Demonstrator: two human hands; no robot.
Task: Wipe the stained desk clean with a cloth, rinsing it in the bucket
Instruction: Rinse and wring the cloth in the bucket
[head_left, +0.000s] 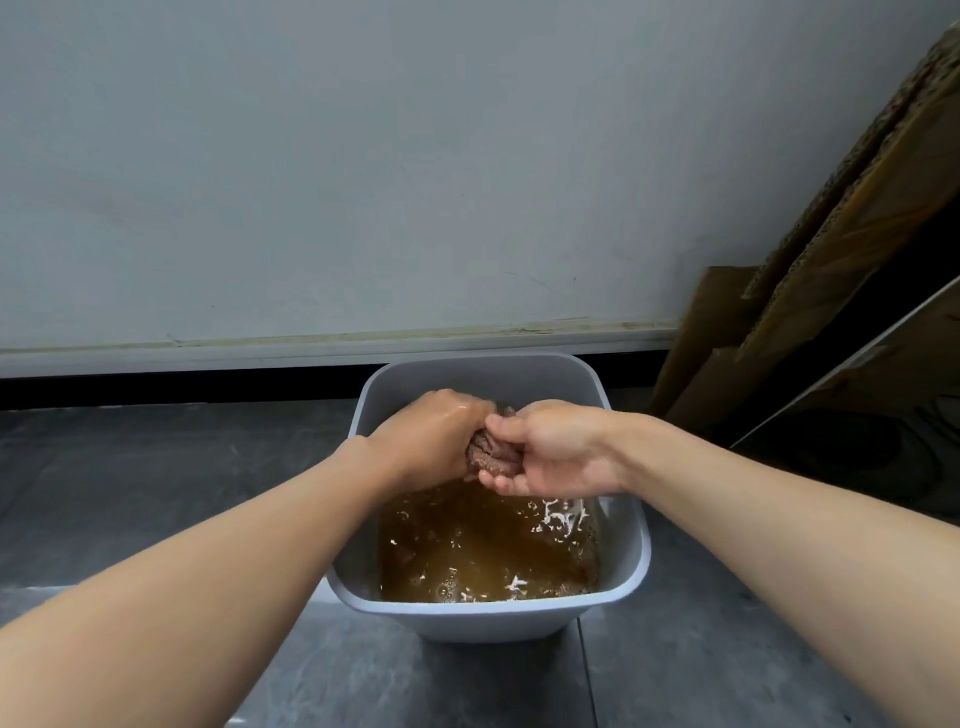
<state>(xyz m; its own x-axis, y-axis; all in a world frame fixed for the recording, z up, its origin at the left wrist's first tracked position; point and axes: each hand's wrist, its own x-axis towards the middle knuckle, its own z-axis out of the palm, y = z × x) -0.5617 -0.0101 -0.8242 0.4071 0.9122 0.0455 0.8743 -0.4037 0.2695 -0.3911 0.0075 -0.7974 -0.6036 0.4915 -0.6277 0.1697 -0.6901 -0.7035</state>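
Grey stone-look floor tiles (156, 467) spread beneath your arms, and a pale wall (363, 156) with a white skirting strip and a dark band at its foot rises beyond your hands. Your left forearm reaches in from the lower left corner, bare to the wrist. Your left hand (431, 441) is closed in a fist, knuckles up and glistening wet, gripping the left end of a bunched brown cloth (488, 453). That cloth sits squeezed between your two hands, twisted into a tight wad, held above the water and clear of it. Your right hand (550, 449) is curled around the cloth's right end, thumb on top and fingers wrapped under, so both hands have hold of the same wad and touch each other around it. Directly under your hands stands a light grey plastic bucket (498, 621), squarish with rounded corners, resting on the floor close to the wall. It holds murky brown water (483, 551), rippled and catching white glints, most of them below your right hand. Your right forearm comes in from the lower right edge. Beyond it, well to the right of your right hand, flattened cardboard sheets (841, 260) lean against the wall, with a thin pale strip slanting across them.
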